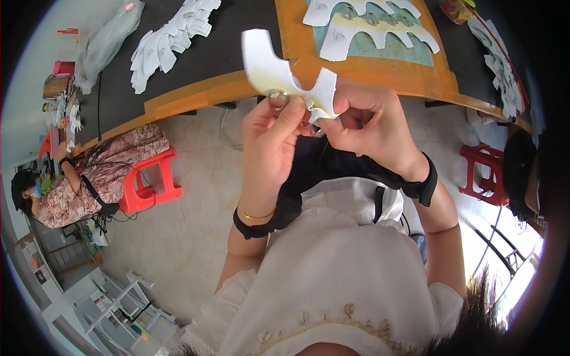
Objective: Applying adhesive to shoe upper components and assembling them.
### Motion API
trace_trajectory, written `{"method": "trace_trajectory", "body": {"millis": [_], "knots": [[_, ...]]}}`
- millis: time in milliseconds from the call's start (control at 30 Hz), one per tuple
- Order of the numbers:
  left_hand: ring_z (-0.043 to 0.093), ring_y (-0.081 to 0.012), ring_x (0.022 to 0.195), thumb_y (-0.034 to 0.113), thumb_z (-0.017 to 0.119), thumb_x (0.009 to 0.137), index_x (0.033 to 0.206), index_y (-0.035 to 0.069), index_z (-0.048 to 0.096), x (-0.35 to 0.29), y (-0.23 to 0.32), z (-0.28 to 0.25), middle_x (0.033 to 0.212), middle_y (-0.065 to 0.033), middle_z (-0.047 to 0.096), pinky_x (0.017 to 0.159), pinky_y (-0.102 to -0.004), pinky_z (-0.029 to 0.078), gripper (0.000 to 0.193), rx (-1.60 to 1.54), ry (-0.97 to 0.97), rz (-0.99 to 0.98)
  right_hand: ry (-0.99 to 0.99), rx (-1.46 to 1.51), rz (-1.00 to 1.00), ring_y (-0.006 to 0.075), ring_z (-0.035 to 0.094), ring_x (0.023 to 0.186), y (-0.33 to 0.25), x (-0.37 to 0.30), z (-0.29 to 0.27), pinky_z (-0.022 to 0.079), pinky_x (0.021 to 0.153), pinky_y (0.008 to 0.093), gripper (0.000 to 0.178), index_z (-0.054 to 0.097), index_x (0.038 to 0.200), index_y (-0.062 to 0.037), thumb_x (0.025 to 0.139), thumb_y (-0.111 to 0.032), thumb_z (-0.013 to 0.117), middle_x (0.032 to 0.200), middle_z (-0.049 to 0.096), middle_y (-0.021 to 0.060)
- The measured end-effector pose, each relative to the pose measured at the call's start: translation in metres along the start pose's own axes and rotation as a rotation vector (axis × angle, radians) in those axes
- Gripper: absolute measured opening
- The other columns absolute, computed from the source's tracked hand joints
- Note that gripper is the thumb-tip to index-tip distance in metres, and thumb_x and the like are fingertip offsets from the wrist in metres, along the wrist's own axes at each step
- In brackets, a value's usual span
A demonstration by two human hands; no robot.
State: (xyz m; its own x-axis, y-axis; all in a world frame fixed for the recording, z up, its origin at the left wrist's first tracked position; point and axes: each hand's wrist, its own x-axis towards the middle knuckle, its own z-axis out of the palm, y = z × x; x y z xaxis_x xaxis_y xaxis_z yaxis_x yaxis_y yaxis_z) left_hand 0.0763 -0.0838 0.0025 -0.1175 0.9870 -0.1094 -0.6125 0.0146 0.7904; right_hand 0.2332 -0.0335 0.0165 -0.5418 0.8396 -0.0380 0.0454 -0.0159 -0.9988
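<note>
While the left hand (270, 127) pinches a metal ring (277, 98) against the white cutout (279, 71), the right hand (371, 121) grips the cutout's lower-right tab, its length running up-left.

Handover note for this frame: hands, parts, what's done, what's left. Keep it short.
Left hand: thumb and fingers pinch a metal ring against the lower edge of the white cut-out piece.
Right hand: grips the piece's right tab, fingers curled shut.
Piece is held up in front of the orange-edged table.
Done, apparently: another white piece with rings lies on the table.
Left, apparently: stacked white pieces on the dark mat, no rings visible on them.
</note>
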Motion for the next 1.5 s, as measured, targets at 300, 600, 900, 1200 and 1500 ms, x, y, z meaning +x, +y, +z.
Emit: {"method": "trace_trajectory", "body": {"millis": [300,600,900,1200,1500], "knots": [[0.055,-0.0103,0.089,0.016,0.046,0.095,0.114,0.007,0.049,0.005,-0.009,-0.011,0.106,-0.0021,0.057,0.077,-0.0277,0.044,0.021,-0.229,-0.129,-0.136,-0.019,0.063,0.099,0.0009,0.049,0.049,-0.001,0.001,0.001,0.034,0.038,0.0163,0.011,0.064,0.083,-0.0006,0.076,-0.006,0.070,0.072,0.060,-0.0006],[0.056,-0.0084,0.086,0.015,0.056,0.091,0.100,0.003,0.059,-0.001,-0.009,0.000,0.096,-0.0025,0.061,0.080,-0.0259,0.043,0.015,0.019,0.028,-0.010,0.391,-0.354,-0.582,0.0091,0.049,0.057,0.007,-0.003,-0.008,0.038,0.047,0.0204,0.025,0.064,0.082,-0.0040,0.067,-0.016,0.079,0.079,0.059,0.0012],[0.057,-0.0091,0.086,0.006,0.061,0.088,0.094,-0.003,0.056,-0.010,-0.002,0.007,0.091,-0.0041,0.060,0.079,-0.0231,0.047,0.012,0.179,-0.034,0.134,0.258,-0.226,-0.276,0.0122,0.051,0.068,-0.002,-0.003,0.005,0.041,0.062,0.0249,0.018,0.061,0.078,-0.0029,0.070,-0.010,0.075,0.075,0.057,0.0016],[0.060,-0.0120,0.081,0.001,0.062,0.085,0.099,-0.005,0.056,-0.002,-0.009,-0.003,0.090,-0.0070,0.062,0.074,-0.0228,0.050,0.017,0.358,-0.021,-0.006,0.279,-0.447,-0.423,0.0157,0.053,0.072,0.010,0.001,0.006,0.040,0.066,0.0269,0.015,0.058,0.080,-0.0052,0.070,-0.002,0.068,0.079,0.057,0.0015],[0.060,-0.0117,0.080,0.003,0.062,0.085,0.093,-0.005,0.056,-0.004,-0.007,-0.002,0.087,-0.0080,0.063,0.073,-0.0235,0.049,0.013,0.330,-0.029,0.008,0.291,-0.555,-0.605,0.0195,0.052,0.073,0.017,0.002,0.004,0.037,0.073,0.0310,0.024,0.055,0.083,-0.0098,0.068,-0.013,0.073,0.084,0.055,0.0007]]}}
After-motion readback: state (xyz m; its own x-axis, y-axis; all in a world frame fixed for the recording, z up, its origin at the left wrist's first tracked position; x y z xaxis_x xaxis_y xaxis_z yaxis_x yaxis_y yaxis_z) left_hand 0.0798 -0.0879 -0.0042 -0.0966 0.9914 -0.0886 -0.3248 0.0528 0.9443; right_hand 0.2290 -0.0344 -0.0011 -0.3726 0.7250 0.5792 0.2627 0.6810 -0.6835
